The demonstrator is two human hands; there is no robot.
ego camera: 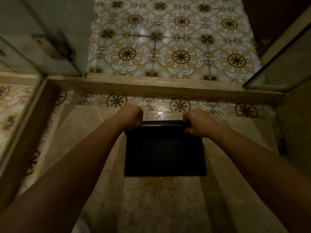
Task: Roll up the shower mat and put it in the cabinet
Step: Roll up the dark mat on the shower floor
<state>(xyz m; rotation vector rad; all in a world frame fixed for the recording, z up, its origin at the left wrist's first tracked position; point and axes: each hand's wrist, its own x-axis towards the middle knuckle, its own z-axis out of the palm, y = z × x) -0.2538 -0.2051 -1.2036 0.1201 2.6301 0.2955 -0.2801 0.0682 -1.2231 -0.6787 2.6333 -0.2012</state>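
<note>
A black textured shower mat (165, 153) lies on the beige stone floor of the shower. Its far edge is curled into a tight glossy roll across the top. My left hand (130, 116) grips the left end of that roll with the fingers wrapped over it. My right hand (196, 122) grips the right end the same way. The near part of the mat lies flat on the floor. No cabinet is in view.
A raised stone threshold (151, 84) crosses the view beyond the mat. Patterned floral tiles (180, 47) continue past it. A glass door with a metal hinge (55, 46) stands at the left, and another glass panel (282, 64) at the right.
</note>
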